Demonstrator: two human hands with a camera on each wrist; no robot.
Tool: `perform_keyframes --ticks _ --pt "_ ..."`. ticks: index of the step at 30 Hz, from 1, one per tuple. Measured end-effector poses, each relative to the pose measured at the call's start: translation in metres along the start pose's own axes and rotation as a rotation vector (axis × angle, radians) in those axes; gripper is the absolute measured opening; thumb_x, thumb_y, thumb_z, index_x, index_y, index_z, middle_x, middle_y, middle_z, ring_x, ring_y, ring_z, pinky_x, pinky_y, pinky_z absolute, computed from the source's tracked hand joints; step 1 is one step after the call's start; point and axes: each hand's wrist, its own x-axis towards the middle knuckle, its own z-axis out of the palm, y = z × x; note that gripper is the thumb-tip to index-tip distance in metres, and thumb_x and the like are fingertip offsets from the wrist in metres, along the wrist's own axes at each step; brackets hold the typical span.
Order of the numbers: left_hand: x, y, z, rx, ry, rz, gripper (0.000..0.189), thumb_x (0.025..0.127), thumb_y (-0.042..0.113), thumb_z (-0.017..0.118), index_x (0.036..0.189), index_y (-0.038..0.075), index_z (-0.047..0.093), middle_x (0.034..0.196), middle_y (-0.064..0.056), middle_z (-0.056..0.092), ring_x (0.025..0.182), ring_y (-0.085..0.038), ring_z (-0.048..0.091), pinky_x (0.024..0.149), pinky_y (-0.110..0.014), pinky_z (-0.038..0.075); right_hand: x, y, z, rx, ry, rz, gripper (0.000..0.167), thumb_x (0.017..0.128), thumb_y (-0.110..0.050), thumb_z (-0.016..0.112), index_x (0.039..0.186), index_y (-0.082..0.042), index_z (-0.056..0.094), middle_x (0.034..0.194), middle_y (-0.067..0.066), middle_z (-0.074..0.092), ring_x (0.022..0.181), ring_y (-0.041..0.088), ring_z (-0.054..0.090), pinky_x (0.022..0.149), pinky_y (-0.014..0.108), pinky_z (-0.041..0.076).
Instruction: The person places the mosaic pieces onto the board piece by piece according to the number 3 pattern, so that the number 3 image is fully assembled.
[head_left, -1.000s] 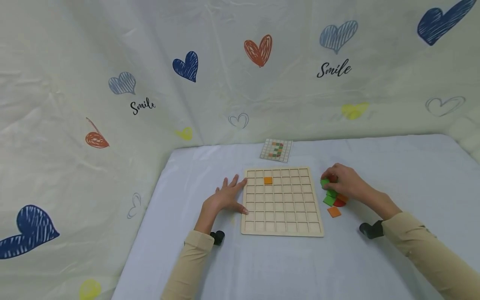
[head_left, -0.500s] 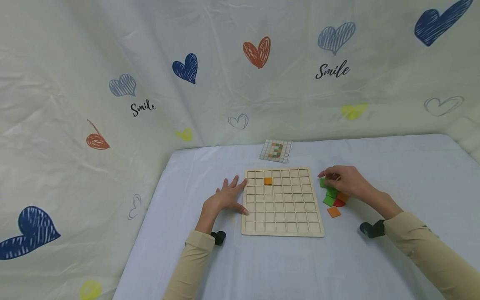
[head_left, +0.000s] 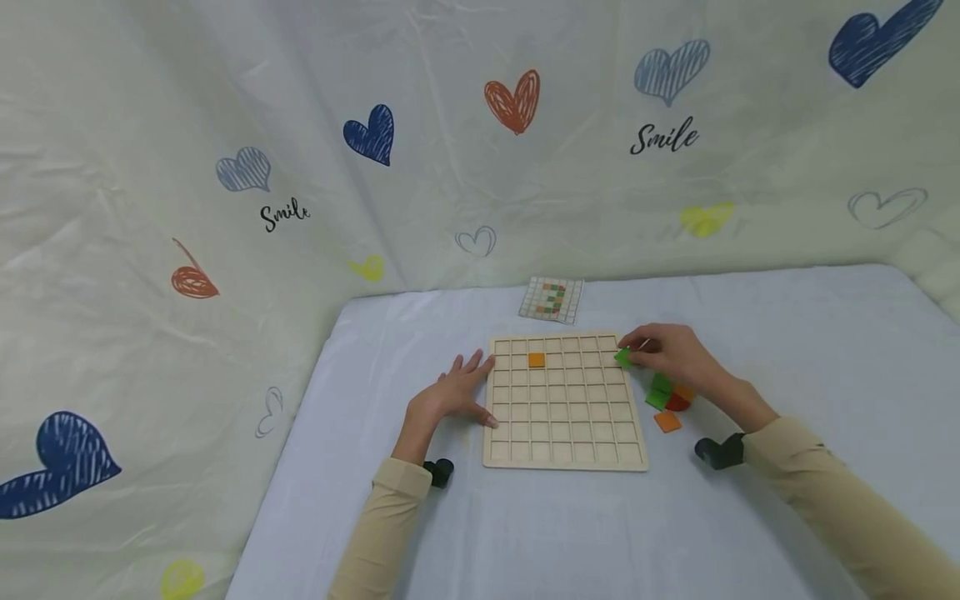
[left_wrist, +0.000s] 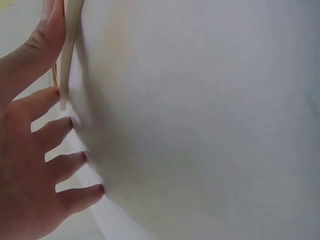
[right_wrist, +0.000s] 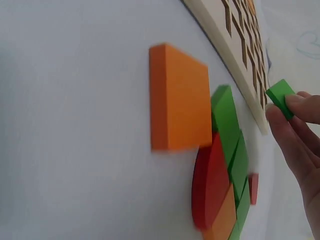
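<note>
A pale wooden grid board (head_left: 566, 412) lies on the white cloth, with an orange square tile (head_left: 536, 360) in a cell of its second row. My left hand (head_left: 452, 395) is spread flat at the board's left edge, thumb and forefinger touching the rim; the left wrist view shows the other fingertips on the cloth. Between thumb and fingers my right hand (head_left: 670, 350) pinches a green square tile (right_wrist: 281, 97), held at the board's upper right edge. Just below that hand lies a pile of green tiles (head_left: 660, 390), a red rounded tile (right_wrist: 212, 180) and orange tiles (right_wrist: 187, 97).
A printed pattern card (head_left: 551, 300) with coloured squares lies behind the board. The cloth-covered table (head_left: 555, 542) meets a white curtain (head_left: 420, 200) printed with hearts at the back. Black wrist cameras (head_left: 720, 452) hang under both cuffs.
My right hand has lifted the green tile from the top of the pile and carried it left to the board's edge. The left hand has stayed in place.
</note>
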Motion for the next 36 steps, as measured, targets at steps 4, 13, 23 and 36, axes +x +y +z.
perform_keyframes --ticks 4,13,23,36 --pt "0.001 0.0 0.0 -0.001 0.001 -0.001 0.112 0.08 0.036 0.089 0.166 0.02 0.019 0.175 -0.005 0.004 0.161 -0.036 -0.003 0.127 -0.062 0.01 0.005 -0.007 0.009 0.053 -0.014 0.006 0.02 0.092 -0.005 0.074 0.112 -0.001 0.076 0.11 0.016 0.075 0.095 0.031 0.074 0.083 0.038 0.059" --pt "0.002 0.0 0.002 -0.005 0.011 -0.009 0.113 0.078 0.036 0.09 0.166 0.019 0.021 0.174 -0.006 0.006 0.161 -0.037 -0.002 0.127 -0.063 0.011 0.017 -0.019 0.025 0.072 -0.034 0.002 0.033 0.092 -0.003 0.072 0.124 0.005 0.071 0.119 0.021 0.072 0.107 0.04 0.071 0.094 0.054 0.057" --pt "0.0 0.0 0.001 -0.01 0.014 -0.017 0.111 0.08 0.034 0.089 0.166 0.02 0.02 0.175 -0.005 0.005 0.161 -0.035 -0.003 0.127 -0.061 0.009 0.032 -0.028 0.038 0.066 -0.031 -0.036 0.032 0.088 0.0 0.076 0.119 0.005 0.073 0.112 0.02 0.075 0.1 0.037 0.073 0.089 0.052 0.059" --pt "0.0 0.001 0.001 -0.027 0.013 -0.018 0.112 0.079 0.032 0.091 0.166 0.02 0.022 0.174 -0.005 0.006 0.161 -0.035 -0.003 0.127 -0.061 0.009 0.043 -0.038 0.052 0.078 -0.045 0.0 0.031 0.087 -0.002 0.077 0.116 0.006 0.074 0.11 0.019 0.075 0.094 0.029 0.072 0.086 0.045 0.06"
